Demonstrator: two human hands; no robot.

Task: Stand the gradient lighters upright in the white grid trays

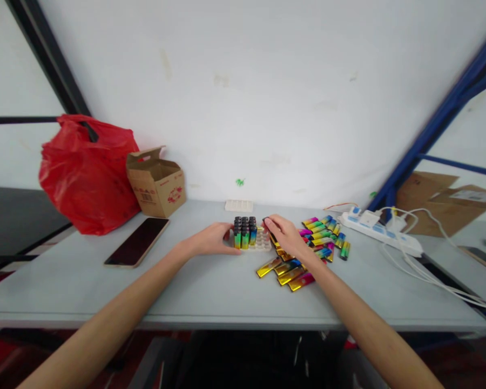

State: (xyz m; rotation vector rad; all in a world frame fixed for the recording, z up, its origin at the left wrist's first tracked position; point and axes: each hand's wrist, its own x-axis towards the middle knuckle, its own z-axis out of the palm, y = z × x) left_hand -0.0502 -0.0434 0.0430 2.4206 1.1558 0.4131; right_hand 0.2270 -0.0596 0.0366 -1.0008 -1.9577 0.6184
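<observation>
A small white tray (262, 244) with round holes lies on the table between my hands. Upright lighters (245, 233) with black tops and shiny blue, green and yellow bodies fill its left part in rows; the holes to the right are bare. My left hand (215, 239) wraps round the tray's left end, thumb in front and fingertips hidden behind the lighters. Pinched in my right hand (284, 233), just above the tray's right side, is a lighter whose dark end (266, 220) shows. A pile of loose metallic lighters (289, 272) lies beneath and beside that hand.
At the left are a red plastic bag (91, 175), an open cardboard box (157, 183) and a phone (137, 242). A second white tray (238, 206) sits by the wall. To the right, a power strip (380, 233) trails white cables (419, 273) over the table.
</observation>
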